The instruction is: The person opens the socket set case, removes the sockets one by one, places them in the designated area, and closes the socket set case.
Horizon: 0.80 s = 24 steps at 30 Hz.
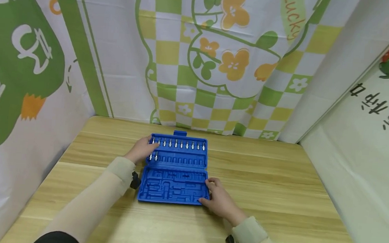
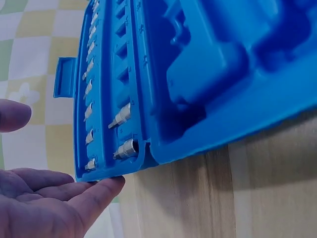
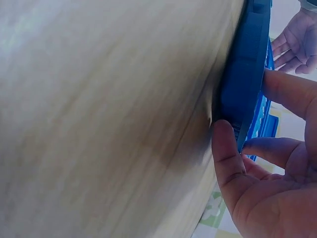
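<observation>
A blue plastic tool case [image 1: 173,190] lies open on the wooden table [image 1: 278,189]. Its far half holds a row of small metal bits [image 1: 179,144]; the near half shows only moulded recesses. My left hand [image 1: 142,150] rests at the far half's left edge with relaxed fingers [image 2: 106,186] touching the rim of the case [image 2: 198,74], beside two bits [image 2: 126,148]. My right hand [image 1: 217,199] holds the near half's right front corner. Its thumb [image 3: 225,148] presses the side of the case [image 3: 245,74] while its fingers [image 3: 287,91] lie over the top.
Printed green, yellow and white cloth [image 1: 219,62] hangs close around the table's back and both sides. A small blue latch tab [image 1: 180,133] sticks out from the case's far edge. Bare wood [image 1: 293,221] stretches on either side of the case.
</observation>
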Each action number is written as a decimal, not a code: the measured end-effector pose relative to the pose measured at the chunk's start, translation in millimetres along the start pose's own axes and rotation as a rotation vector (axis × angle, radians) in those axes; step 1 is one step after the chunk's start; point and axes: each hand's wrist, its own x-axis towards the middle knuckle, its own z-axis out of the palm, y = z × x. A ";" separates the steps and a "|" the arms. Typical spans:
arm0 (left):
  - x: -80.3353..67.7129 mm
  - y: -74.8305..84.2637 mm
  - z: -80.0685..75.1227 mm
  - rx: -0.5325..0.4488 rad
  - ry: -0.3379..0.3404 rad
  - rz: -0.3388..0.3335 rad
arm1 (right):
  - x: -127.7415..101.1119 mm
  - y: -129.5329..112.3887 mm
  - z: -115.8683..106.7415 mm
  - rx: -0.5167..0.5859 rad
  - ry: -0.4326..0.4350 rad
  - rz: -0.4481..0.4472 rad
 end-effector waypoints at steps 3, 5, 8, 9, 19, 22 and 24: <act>-1.7 0.2 1.0 -0.015 -0.011 -0.008 | 0.4 0.1 0.5 -0.018 0.000 0.005; -2.0 -2.1 2.3 -0.007 -0.030 -0.011 | 0.4 0.0 0.8 -0.027 0.000 0.004; -1.5 -6.3 4.5 0.011 -0.064 -0.002 | -0.2 -0.8 0.9 -0.029 0.000 0.008; -1.3 -7.7 5.4 0.017 -0.077 0.006 | -0.5 -1.2 0.9 -0.025 0.002 0.008; -10.5 -12.9 9.5 0.085 -0.167 0.030 | -2.7 -4.2 0.5 -0.030 0.009 0.015; -13.6 -16.6 9.2 0.190 -0.196 0.062 | -2.1 -4.5 0.0 -0.037 0.005 0.017; -15.2 -21.8 8.3 0.294 -0.231 0.090 | -1.6 -4.7 -0.2 -0.046 0.000 0.023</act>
